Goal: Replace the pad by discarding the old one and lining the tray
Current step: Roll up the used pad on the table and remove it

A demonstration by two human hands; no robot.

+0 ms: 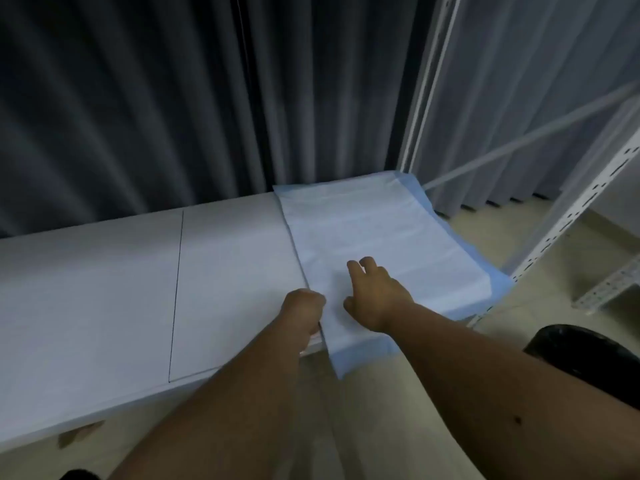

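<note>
White table (104, 289), pad (363, 244) lengthwise front-to-back

A white pad (374, 237) with a light blue border covers the right end of a plain white table (104, 289), which has one thin dark line running from near to far. Behind hang dark grey-blue curtains (138, 98) in vertical folds. At right stand white metal shelf posts (571, 216) with dark slots, on a beige floor (519, 254), beside a glossy black object (585, 355).
</note>
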